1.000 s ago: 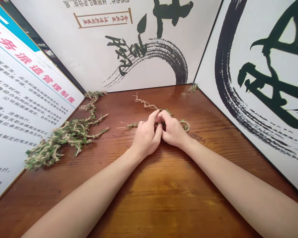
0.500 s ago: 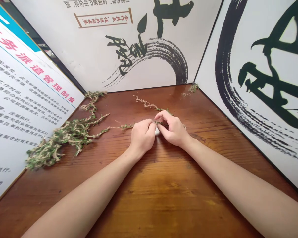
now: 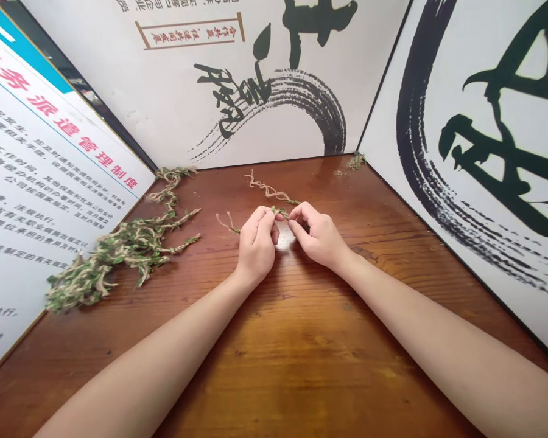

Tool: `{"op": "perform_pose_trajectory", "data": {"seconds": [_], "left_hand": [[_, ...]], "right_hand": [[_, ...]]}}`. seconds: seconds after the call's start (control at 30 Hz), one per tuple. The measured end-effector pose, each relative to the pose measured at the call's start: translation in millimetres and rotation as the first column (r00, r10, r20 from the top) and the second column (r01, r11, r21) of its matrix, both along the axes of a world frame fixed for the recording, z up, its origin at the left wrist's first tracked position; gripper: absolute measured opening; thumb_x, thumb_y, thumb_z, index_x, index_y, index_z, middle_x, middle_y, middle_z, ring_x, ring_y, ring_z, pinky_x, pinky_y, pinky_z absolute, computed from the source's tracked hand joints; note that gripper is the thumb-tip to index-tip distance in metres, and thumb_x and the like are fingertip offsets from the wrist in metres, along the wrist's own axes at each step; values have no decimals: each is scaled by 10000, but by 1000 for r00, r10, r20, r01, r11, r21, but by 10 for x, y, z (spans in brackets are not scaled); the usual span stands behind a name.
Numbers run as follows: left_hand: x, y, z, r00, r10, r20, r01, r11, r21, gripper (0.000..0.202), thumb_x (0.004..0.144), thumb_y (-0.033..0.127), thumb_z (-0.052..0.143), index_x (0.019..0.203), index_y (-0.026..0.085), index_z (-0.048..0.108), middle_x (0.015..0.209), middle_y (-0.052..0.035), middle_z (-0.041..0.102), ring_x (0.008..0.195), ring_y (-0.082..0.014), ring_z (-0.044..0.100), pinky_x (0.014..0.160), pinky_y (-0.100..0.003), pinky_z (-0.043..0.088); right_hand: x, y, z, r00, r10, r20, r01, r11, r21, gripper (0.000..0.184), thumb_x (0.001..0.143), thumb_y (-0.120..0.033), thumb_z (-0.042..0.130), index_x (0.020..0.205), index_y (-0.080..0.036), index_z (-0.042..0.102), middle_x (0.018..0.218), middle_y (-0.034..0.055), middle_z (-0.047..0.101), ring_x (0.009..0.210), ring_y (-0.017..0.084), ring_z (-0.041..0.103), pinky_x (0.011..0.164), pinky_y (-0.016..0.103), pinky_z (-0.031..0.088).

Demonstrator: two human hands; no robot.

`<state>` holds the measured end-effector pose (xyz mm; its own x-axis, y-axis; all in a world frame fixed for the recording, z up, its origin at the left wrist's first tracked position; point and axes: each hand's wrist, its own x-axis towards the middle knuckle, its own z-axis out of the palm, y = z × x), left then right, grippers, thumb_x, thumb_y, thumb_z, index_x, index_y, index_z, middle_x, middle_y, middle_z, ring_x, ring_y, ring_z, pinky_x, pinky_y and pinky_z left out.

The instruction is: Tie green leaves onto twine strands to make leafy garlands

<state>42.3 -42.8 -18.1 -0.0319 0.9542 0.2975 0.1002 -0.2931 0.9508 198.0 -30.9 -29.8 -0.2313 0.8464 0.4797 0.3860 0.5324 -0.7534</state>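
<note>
Between my two hands a thin strand of twine with green leafy bits (image 3: 280, 212) is stretched, a little above the table. My left hand (image 3: 257, 242) is closed on it, thumb against fingers, and a loose tan end (image 3: 229, 225) sticks out to the left of that hand. My right hand (image 3: 317, 234) pinches the same strand at its right side; its curled fingers hide the rest. Just beyond the right hand lies another twine piece (image 3: 269, 190), mostly bare and tan, with a green part running behind the fingers.
A long heap of green-and-tan twine (image 3: 128, 249) lies along the left panel (image 3: 50, 182). Small green scraps (image 3: 357, 161) sit in the far right corner. White panels with dark brushwork stand behind and to the right of the brown wooden table (image 3: 292, 353).
My left hand has shifted slightly left and turned, opening a gap between the hands where the green strand now shows. The loose left end has drawn in toward the left hand.
</note>
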Motion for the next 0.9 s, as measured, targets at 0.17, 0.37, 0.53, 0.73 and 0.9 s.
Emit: {"op": "perform_pose_trajectory", "data": {"seconds": [0.17, 0.37, 0.53, 0.73, 0.9], "left_hand": [[0, -4, -26, 995, -26, -95, 30, 999, 41, 210, 961, 307, 500, 922, 178, 661, 642, -2, 524, 597, -129, 473, 607, -262, 415], [-10, -16, -34, 979, 1, -204, 20, 994, 103, 183, 892, 310, 630, 942, 165, 730, 874, -55, 717, 751, -155, 619, 725, -287, 491], [-14, -12, -27, 979, 8, -206, 9, 997, 83, 181, 854, 305, 675, 942, 163, 746, 903, -69, 742, 744, -161, 654, 716, -296, 520], [-14, 6, -52, 989, 18, -147, -18, 1000, 1, 221, 791, 304, 726, 858, 174, 560, 773, -45, 680, 696, -162, 651, 612, -269, 489], [-14, 11, -41, 990, 2, -142, -8, 999, -41, 329, 774, 278, 720, 1006, 185, 507, 668, 8, 622, 578, -131, 576, 576, -254, 455]], "right_hand": [[3, 4, -2, 1000, 29, 9, -29, 1000, -2, 106, 950, -272, 516, 950, -177, 562, 843, 47, 668, 720, 161, 577, 697, 302, 430], [-2, 13, 19, 999, 26, 21, -25, 1000, -18, 119, 934, -266, 503, 894, -173, 565, 804, 43, 660, 693, 155, 569, 680, 295, 419], [5, 21, 25, 999, 37, 33, -36, 999, -30, 146, 920, -249, 476, 884, -164, 590, 802, 50, 656, 714, 163, 563, 697, 302, 415], [32, -6, 61, 987, 151, -64, -158, 979, -130, 188, 913, -289, 486, 888, -155, 615, 819, 38, 647, 763, 166, 571, 732, 311, 424], [17, -8, 76, 995, 98, -35, -102, 985, -139, 236, 933, -359, 500, 848, -160, 595, 776, 31, 633, 703, 158, 549, 699, 312, 414]]}}
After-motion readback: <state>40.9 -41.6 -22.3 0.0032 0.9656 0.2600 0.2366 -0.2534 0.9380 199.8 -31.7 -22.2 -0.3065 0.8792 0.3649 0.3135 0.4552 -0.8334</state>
